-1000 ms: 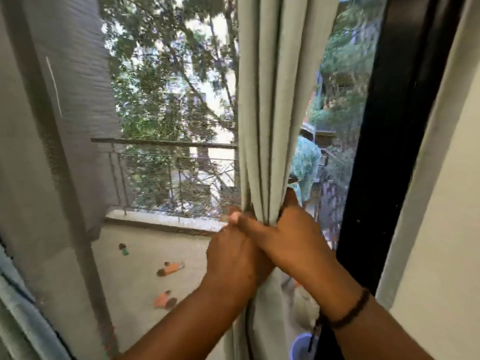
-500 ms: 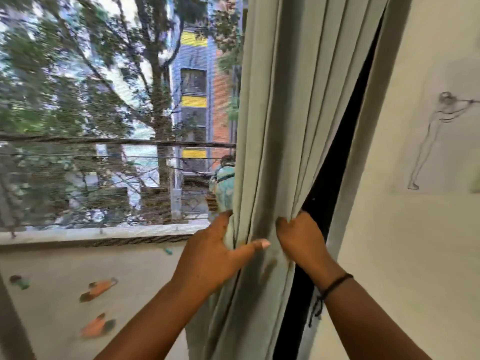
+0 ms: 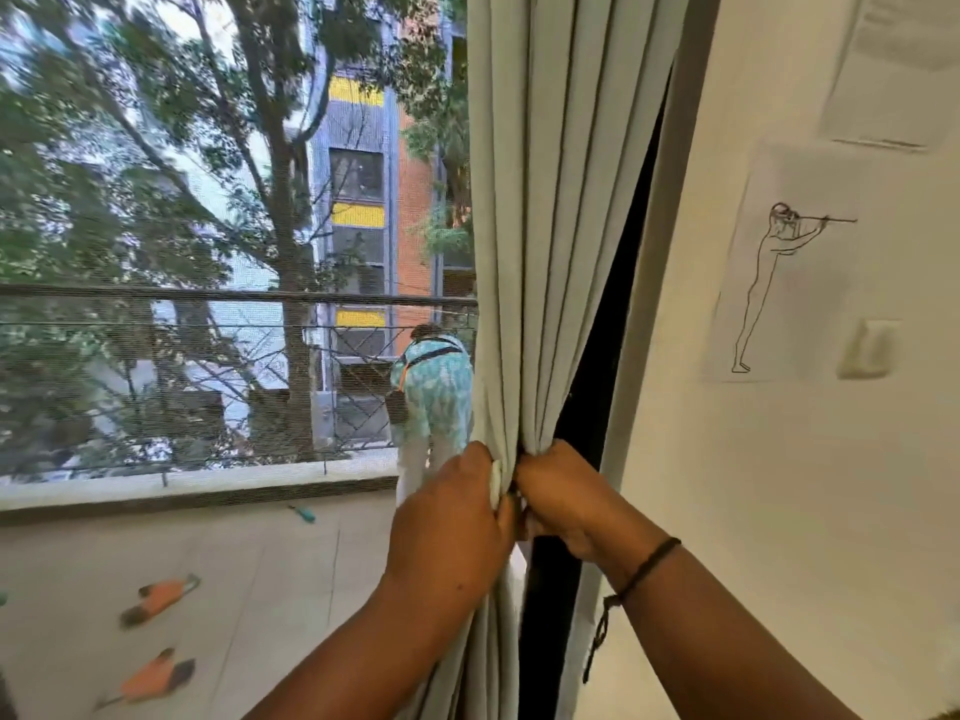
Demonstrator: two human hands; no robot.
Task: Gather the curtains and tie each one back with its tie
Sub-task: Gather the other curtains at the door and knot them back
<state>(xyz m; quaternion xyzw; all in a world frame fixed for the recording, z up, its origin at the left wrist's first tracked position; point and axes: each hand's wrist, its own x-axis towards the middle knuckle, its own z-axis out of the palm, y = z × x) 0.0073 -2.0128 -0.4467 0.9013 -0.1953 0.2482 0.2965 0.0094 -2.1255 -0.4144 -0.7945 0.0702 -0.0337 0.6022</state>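
Left hand (image 3: 452, 522) and right hand (image 3: 563, 504) both clench gathered curtain (image 3: 550, 226) beside window frame (image 3: 587, 387)

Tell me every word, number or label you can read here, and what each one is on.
No text can be read anywhere in this view.
Sheet of paper at the top of the wall: faint lines that may be print, too blurred to read.
Line drawing of a standing figure taking aim: no caption or signature shows.
Curtain, the building outside and the orange things on the balcony floor: no lettering shows.
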